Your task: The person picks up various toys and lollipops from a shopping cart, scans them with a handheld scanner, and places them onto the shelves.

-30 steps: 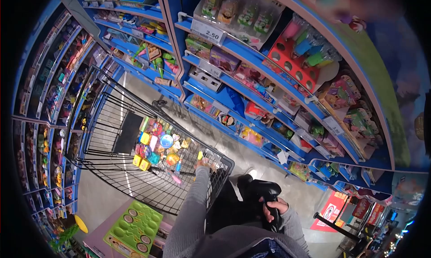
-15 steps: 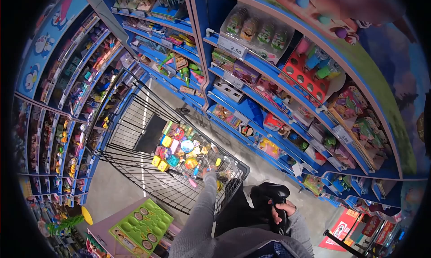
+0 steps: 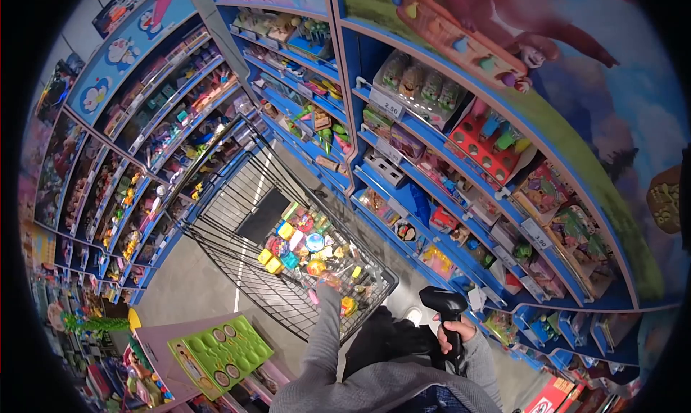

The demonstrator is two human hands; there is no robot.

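Note:
My right hand (image 3: 461,332) is wrapped around the grip of a black handheld barcode scanner (image 3: 443,303), held in front of my body with its head turned to the left. My left hand (image 3: 329,282) reaches down into a black wire shopping cart (image 3: 241,273), among small colourful toys. Its fingers are too small and crowded by the toys to make out. Close to it lie an orange round toy (image 3: 317,268), a pink item (image 3: 313,296) and a yellow-orange toy (image 3: 348,306). A blue-and-white round item (image 3: 314,242) and yellow blocks (image 3: 270,262) lie further along.
Blue shelves with packed toys rise along the right, with price tags (image 3: 386,103) on their edges. More toy shelves (image 3: 155,161) curve along the left. A green moulded display panel (image 3: 219,355) stands at the lower left. Grey floor (image 3: 194,283) shows beside the cart.
The view has swung, so the cart and shelves sit further right. My left hand has shifted left within the cart, towards the orange toy. My right hand has raised and turned the scanner.

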